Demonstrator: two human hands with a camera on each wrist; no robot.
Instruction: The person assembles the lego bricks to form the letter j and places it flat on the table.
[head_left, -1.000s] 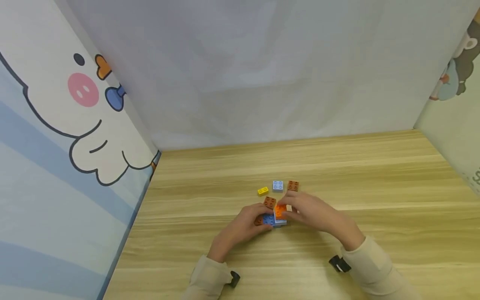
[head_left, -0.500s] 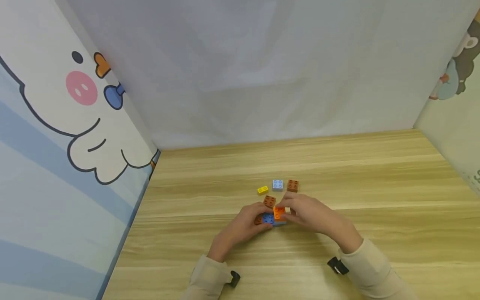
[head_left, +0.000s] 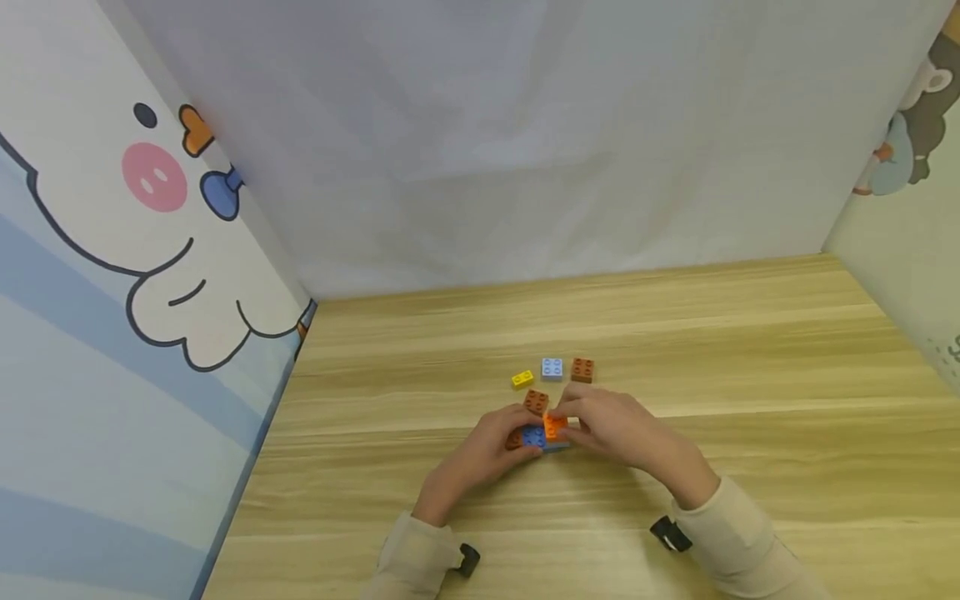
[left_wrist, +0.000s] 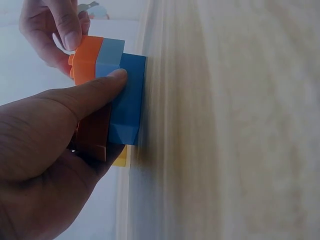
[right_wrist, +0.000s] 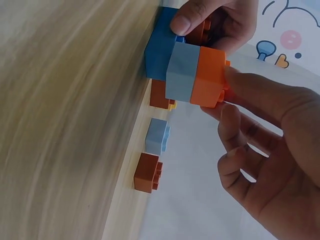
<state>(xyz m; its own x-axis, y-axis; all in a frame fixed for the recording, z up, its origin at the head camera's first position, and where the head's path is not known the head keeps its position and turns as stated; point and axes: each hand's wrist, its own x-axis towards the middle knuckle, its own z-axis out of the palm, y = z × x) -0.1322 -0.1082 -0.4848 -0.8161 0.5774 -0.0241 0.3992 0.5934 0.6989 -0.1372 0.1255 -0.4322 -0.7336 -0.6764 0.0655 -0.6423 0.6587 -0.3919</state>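
Observation:
A long blue brick (left_wrist: 129,100) lies on the table, with a brown brick (left_wrist: 94,131) on its left end and a light blue brick (right_wrist: 182,72) towards its right end. On top of the light blue one is an orange brick (head_left: 553,427). My left hand (head_left: 491,446) grips the blue and brown bricks, its thumb along the near side and its fingers behind. Thumb and fingertips of my right hand (head_left: 618,427) pinch the orange brick from the right. Some blue studs show between the two upper parts; the far side is partly hidden.
Just behind the stack lies a loose brown brick (head_left: 536,402). Further back sit a small yellow brick (head_left: 522,379), a light blue brick (head_left: 552,369) and another brown brick (head_left: 582,370). A pale wall covering (head_left: 525,167) rises behind the wooden table (head_left: 375,358).
The orange brick, in the right hand, has shifted slightly down and left, so less light blue shows below it in the head view. The left hand keeps its grip.

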